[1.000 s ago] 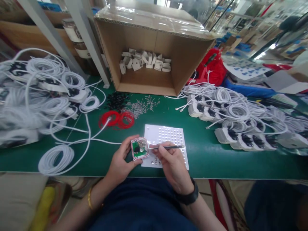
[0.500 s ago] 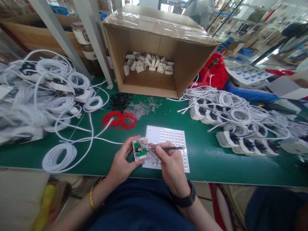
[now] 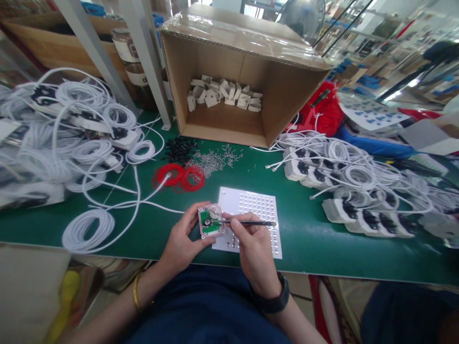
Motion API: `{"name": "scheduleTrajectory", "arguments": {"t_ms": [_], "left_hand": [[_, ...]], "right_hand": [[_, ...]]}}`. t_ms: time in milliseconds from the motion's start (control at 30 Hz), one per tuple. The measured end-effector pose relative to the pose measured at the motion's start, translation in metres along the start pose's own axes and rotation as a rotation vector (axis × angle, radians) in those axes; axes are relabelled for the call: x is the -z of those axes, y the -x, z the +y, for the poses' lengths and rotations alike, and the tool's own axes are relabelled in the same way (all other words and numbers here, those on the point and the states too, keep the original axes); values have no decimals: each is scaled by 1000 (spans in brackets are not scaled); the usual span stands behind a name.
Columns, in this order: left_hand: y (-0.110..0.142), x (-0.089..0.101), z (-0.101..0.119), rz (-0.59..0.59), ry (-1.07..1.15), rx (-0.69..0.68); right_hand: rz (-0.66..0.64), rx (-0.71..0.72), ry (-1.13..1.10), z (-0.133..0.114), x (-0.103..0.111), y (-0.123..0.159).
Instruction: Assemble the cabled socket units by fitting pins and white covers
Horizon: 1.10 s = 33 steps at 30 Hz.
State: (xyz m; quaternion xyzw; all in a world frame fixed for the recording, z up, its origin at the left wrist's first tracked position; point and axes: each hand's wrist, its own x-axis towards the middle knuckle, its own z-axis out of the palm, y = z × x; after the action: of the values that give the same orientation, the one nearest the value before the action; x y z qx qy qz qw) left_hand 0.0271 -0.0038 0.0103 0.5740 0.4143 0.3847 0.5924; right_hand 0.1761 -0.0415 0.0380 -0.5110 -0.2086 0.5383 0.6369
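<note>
The left hand (image 3: 181,242) pinched a small box (image 3: 211,221) by its edges near the white sheet (image 3: 229,198); its uncovered circuit board (image 3: 206,231) suggested unfinished work. Silver dots (image 3: 257,206) partly filled the sheet. The right hand (image 3: 256,248) pinched a thin tool (image 3: 255,223), tip over the board.

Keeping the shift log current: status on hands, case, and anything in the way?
Left hand holding open case. Right hand holding tool, tip at green board inside, contact unclear. Sheet beneath right hand; nothing seen blocking tool.
</note>
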Motion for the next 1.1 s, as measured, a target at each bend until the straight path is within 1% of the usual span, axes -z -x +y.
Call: {"name": "scheduleTrajectory", "arguments": {"t_ms": [200,367,433,533,600,667,733,800,867,900,967,1033,1067,1100], "left_hand": [[0,0,0,10,1,1],[2,0,-5,40,18,9],[3,0,-8,61,24,-23],[5,0,-15,63,2,-134],[7,2,-19,50,-40,-196],[8,5,-23,43,-119,-210],[7,8,-26,42,-230,-197],[4,12,-29,41,-337,-182],[2,13,-33,48,-413,-178],[2,14,-34,52,-440,-181],[2,13,-36,72,-468,-194],[3,10,-35,88,-457,-199],[3,9,-33,86,-437,-187],[2,7,-29,77,-412,-169]], "right_hand": [[-11,5,18,0,0,-1],[-5,12,10,1,-2,-1],[-7,13,9,1,-2,-1],[-11,24,25,1,0,-3],[-19,47,60,3,0,-3],[-17,83,115,6,-1,0],[15,170,197,10,-3,5],[20,343,313,9,-4,10],[-4,538,424,-4,-1,9],[-7,622,467,-16,2,4],[65,748,501,-49,8,-19],[241,869,449,-83,8,-62],[253,863,392,-96,6,-88],[209,802,372,-104,0,-117]]}}
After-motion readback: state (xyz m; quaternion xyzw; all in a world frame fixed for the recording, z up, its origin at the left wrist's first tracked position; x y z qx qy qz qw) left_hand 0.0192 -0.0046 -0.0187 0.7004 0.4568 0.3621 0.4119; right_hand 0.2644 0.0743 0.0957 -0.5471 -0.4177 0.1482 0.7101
